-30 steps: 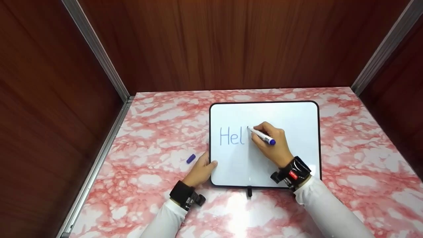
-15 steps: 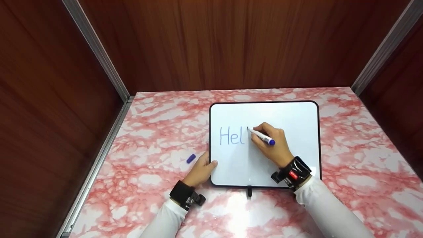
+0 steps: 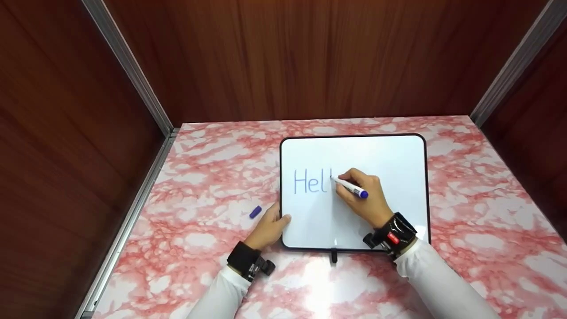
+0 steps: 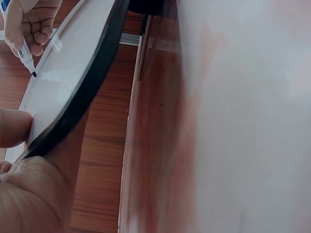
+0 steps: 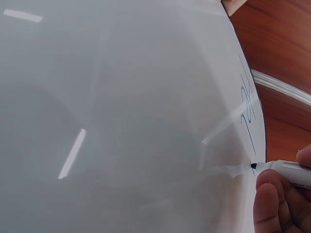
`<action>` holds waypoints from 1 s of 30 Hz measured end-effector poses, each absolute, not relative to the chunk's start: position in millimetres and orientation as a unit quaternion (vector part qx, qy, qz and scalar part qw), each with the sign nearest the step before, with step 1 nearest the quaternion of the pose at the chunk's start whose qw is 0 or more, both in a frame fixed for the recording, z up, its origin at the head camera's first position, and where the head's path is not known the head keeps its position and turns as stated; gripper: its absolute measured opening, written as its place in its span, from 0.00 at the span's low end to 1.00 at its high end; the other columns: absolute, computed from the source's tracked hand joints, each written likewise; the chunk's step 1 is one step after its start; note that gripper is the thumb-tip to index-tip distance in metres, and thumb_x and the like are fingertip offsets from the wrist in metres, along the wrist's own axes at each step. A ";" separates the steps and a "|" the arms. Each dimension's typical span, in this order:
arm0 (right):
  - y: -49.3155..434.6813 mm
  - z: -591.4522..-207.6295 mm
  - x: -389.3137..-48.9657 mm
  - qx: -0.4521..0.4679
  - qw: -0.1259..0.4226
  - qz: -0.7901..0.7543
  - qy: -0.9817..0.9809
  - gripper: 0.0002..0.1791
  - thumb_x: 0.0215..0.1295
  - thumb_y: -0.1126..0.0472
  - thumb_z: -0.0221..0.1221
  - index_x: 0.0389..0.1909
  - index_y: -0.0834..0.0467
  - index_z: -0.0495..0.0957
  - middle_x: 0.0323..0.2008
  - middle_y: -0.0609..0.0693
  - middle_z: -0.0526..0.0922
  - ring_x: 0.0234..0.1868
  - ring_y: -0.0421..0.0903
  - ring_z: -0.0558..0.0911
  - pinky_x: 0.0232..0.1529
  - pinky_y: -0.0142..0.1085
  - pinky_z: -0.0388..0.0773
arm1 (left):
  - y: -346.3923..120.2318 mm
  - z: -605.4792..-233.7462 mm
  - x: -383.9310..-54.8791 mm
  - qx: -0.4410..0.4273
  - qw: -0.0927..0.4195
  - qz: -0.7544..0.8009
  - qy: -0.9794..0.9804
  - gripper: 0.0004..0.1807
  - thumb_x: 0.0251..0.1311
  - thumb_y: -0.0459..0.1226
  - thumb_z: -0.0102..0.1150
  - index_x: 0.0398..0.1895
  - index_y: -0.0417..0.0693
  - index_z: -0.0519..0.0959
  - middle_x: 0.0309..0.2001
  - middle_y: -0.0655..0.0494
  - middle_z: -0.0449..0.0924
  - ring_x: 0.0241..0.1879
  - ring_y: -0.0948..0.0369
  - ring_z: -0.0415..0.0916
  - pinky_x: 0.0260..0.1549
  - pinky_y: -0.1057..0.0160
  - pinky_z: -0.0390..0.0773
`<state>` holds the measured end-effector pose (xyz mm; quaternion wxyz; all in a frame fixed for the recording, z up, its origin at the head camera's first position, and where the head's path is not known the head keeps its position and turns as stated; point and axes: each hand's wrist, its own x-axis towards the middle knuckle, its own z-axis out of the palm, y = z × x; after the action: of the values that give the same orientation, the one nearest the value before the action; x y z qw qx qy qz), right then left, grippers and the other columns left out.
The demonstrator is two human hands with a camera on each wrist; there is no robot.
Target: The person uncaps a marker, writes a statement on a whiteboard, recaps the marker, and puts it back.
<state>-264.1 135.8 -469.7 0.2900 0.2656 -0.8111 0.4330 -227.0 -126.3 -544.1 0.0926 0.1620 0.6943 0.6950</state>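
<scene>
My right hand (image 3: 365,197) pinches a white marker (image 3: 350,186) with a blue end, its dark tip on the whiteboard (image 3: 376,155). Blue writing (image 3: 310,182) reads "Hel", with a short new stroke at the tip. In the right wrist view the marker (image 5: 286,172) sits between thumb and fingers, tip against the white surface. My left hand (image 3: 268,228) grips the board's left edge, thumb on the front and the other fingers behind it, mostly hidden. The left wrist view shows that thumb (image 4: 14,127) over the black rim (image 4: 92,73).
A blue marker cap (image 3: 255,212) lies on the red-and-white marbled table (image 3: 208,177), left of the board. A black stand leg (image 3: 334,255) pokes out below the board's lower edge. Wood-grain panels (image 3: 292,57) enclose the table at the back and sides.
My right hand has drawn the marker slightly downward, leaving a short blue stroke after the "l". The left hand keeps its grip on the board's edge.
</scene>
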 end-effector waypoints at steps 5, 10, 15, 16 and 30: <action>136.1 -474.1 -261.0 0.274 0.287 0.435 -0.809 0.06 0.50 0.69 0.66 0.29 0.59 0.82 0.23 0.42 0.82 0.19 0.37 0.74 0.19 0.26 0.69 | -126.1 -542.6 -225.7 0.154 0.095 0.691 0.699 0.22 0.67 0.24 0.41 0.64 0.32 0.65 0.55 0.38 0.77 0.50 0.51 0.78 0.48 0.56 0.79; 135.5 -473.8 -258.0 0.274 0.275 0.436 -0.812 0.05 0.50 0.69 0.65 0.29 0.58 0.81 0.22 0.41 0.81 0.18 0.37 0.73 0.18 0.27 0.68 | -124.7 -526.6 -217.6 0.152 0.094 0.696 0.695 0.23 0.66 0.23 0.41 0.65 0.32 0.65 0.55 0.38 0.77 0.50 0.50 0.78 0.49 0.56 0.79; 135.9 -474.7 -255.3 0.275 0.272 0.437 -0.812 0.05 0.49 0.69 0.65 0.29 0.58 0.81 0.22 0.41 0.81 0.18 0.38 0.73 0.17 0.27 0.68 | -124.1 -521.1 -214.8 0.150 0.093 0.701 0.691 0.24 0.67 0.23 0.41 0.66 0.33 0.64 0.55 0.39 0.77 0.50 0.51 0.78 0.49 0.56 0.79; 135.9 -475.0 -254.8 0.274 0.272 0.437 -0.812 0.05 0.49 0.69 0.65 0.29 0.58 0.82 0.22 0.41 0.81 0.18 0.37 0.73 0.17 0.27 0.68 | -123.9 -517.1 -213.0 0.150 0.093 0.701 0.691 0.24 0.66 0.23 0.41 0.66 0.32 0.64 0.55 0.38 0.76 0.50 0.50 0.78 0.49 0.56 0.79; 136.6 -479.8 -247.8 0.277 0.267 0.432 -0.816 0.06 0.47 0.70 0.64 0.26 0.57 0.81 0.19 0.38 0.78 0.16 0.36 0.70 0.14 0.28 0.65 | -123.7 -512.3 -210.8 0.152 0.090 0.693 0.699 0.21 0.66 0.22 0.41 0.62 0.29 0.65 0.53 0.36 0.77 0.49 0.48 0.78 0.48 0.55 0.79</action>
<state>-247.8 136.6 -479.8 0.2667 0.2771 -0.8156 0.4323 -210.8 -123.7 -512.3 0.0896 0.1520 0.6988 0.6932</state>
